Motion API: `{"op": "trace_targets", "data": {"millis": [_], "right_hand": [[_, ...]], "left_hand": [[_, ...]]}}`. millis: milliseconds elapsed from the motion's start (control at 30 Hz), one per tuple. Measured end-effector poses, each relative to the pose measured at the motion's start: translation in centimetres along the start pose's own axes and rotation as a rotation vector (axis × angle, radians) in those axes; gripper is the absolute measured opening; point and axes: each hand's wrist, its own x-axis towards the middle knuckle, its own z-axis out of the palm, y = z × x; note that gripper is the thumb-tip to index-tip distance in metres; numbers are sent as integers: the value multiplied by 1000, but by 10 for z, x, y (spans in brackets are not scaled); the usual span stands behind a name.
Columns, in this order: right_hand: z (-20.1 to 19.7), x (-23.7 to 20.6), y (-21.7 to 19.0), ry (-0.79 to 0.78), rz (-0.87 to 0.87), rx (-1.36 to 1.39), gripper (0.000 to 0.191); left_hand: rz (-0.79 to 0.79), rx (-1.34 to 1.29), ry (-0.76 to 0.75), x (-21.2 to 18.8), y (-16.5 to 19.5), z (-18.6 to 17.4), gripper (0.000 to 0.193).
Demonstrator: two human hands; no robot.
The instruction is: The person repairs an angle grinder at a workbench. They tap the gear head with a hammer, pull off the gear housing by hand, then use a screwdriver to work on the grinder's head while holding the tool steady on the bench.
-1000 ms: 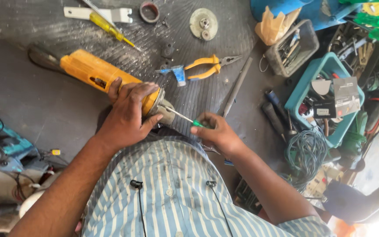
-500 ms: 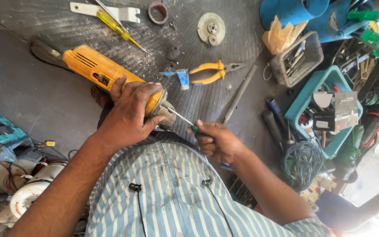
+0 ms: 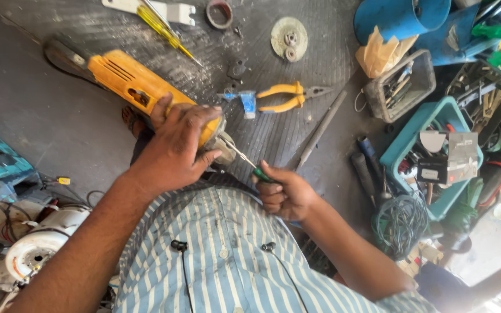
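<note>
My left hand [image 3: 176,145] grips the front end of a yellow angle grinder [image 3: 131,86] that lies on a dark ribbed mat [image 3: 59,127]. My right hand [image 3: 285,194] is closed around the green handle of a screwdriver [image 3: 249,164]. Its thin shaft points up and left into the grinder's metal head, just beside my left fingers. Most of the screwdriver handle is hidden inside my fist.
On the mat lie yellow-handled pliers [image 3: 288,96], a yellow screwdriver [image 3: 163,27], a grinding disc [image 3: 289,39], a ring-shaped part [image 3: 220,13], a small blue piece [image 3: 247,103] and a metal rod [image 3: 320,130]. Teal [image 3: 430,148] and grey [image 3: 401,87] tool trays crowd the right; power tools sit at left.
The grinder and both hands keep the same grip. My right hand has drawn slightly down and back with the screwdriver; the view has shifted a little.
</note>
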Motion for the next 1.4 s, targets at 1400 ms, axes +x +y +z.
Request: {"op": "trace_targets", "data": {"millis": [1400], "right_hand": [[7, -5, -30, 327, -780, -1011, 27]], "left_hand": [[-20, -18, -12, 3, 2, -1, 72]]}}
